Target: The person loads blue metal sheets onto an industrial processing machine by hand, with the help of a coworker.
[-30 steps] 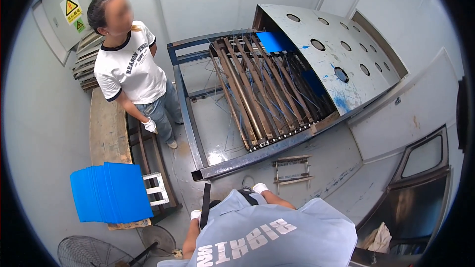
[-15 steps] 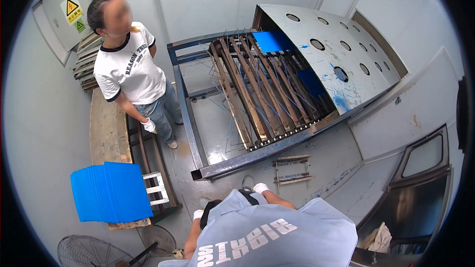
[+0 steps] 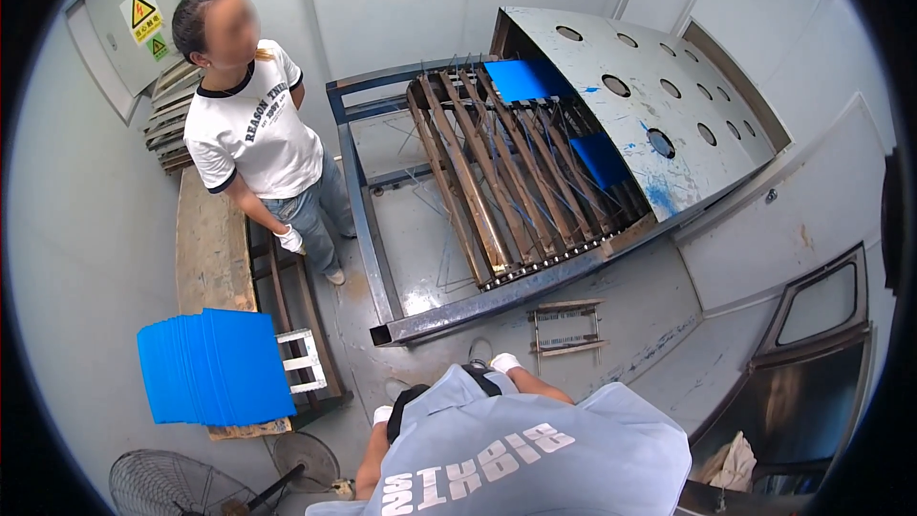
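My left hand (image 3: 383,415), in a white glove, hangs low by my left side, mostly hidden by my grey-blue clothing. My right hand (image 3: 505,363), gloved in white too, rests low in front of my right side. Neither visibly touches any object, and their fingers are too small to make out. Ahead stands a conveyor frame (image 3: 458,320) of blue steel, with rusty slats (image 3: 468,182) bearing thin wire pins. Two blue sheets, an upper one (image 3: 523,80) and a lower one (image 3: 599,159), protrude from under its grey hood (image 3: 688,86).
A co-worker (image 3: 258,124) in white gloves stands at the left beside a wooden bench (image 3: 212,239) carrying a stack of blue sheets (image 3: 215,368). A fan (image 3: 177,478) is at lower left. A small metal rack (image 3: 565,327) lies on the floor, and a metal door (image 3: 778,382) is at right.
Both blue sheets have slid slightly left, farther out from under the hood, and the slats have shifted. My hands stay in place. The view has turned very slightly.
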Demonstrator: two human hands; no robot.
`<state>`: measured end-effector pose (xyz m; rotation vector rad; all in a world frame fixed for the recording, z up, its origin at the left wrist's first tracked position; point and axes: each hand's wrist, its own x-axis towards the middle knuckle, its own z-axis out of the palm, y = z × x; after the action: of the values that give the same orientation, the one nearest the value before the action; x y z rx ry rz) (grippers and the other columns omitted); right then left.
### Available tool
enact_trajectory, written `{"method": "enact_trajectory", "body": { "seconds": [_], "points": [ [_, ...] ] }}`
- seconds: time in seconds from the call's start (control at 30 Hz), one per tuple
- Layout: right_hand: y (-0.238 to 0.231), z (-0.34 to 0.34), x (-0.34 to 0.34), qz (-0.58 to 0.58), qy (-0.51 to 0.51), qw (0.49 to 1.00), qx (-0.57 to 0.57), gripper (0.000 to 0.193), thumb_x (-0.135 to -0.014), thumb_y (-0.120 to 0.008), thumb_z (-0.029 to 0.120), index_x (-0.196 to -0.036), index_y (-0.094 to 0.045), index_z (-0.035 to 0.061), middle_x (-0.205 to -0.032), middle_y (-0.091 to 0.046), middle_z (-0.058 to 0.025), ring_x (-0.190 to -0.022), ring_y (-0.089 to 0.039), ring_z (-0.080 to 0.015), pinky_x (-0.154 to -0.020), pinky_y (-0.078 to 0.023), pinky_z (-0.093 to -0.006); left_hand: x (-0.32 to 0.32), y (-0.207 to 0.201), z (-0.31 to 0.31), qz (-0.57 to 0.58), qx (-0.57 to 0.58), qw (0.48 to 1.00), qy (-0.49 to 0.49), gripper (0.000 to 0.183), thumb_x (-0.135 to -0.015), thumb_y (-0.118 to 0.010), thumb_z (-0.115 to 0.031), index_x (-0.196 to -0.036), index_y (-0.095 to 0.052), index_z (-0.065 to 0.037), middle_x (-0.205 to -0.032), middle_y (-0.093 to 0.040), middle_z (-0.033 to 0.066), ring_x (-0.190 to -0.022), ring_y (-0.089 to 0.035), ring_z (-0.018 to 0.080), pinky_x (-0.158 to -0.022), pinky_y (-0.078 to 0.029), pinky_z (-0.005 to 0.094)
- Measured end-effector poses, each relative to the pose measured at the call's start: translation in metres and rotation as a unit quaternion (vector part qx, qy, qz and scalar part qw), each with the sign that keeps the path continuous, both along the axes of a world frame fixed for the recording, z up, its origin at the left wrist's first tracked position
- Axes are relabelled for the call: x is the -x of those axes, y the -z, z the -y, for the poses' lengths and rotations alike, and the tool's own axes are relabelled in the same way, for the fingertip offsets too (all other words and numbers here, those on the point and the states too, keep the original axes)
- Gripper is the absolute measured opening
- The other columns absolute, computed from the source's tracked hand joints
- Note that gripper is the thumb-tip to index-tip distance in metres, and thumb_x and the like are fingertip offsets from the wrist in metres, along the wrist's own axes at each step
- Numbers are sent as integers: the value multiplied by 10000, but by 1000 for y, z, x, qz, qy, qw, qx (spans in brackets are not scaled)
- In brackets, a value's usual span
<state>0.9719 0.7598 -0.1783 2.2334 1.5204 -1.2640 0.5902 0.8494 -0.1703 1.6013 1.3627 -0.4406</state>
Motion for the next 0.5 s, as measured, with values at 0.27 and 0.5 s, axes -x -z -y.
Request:
{"method": "enact_trajectory", "body": {
  "seconds": [0.27, 0.5],
  "points": [
    [5, 2, -1, -1, 16, 1000, 0, 295, -675, -374, 288, -780, -566, 91, -838, -526, -136, -806, -495, -283, -674, -395, -351, -6, 0, -4, -9, 16, 999, -29, 286, -663, -466, -283, -769, -551, -31, -753, -543, 156, -712, -520, 282, -583, -378, 356],
    [11, -2, 1, -7, 15, 1000, 16, 301, -670, -378, 298, -781, -567, 93, -848, -522, -137, -810, -494, -280, -670, -396, -353, 6, 12, 2, 14, -21, 999, 21, 284, -668, -470, -281, -772, -552, -31, -726, -544, 155, -665, -510, 273, -573, -378, 360]
  ]
}}
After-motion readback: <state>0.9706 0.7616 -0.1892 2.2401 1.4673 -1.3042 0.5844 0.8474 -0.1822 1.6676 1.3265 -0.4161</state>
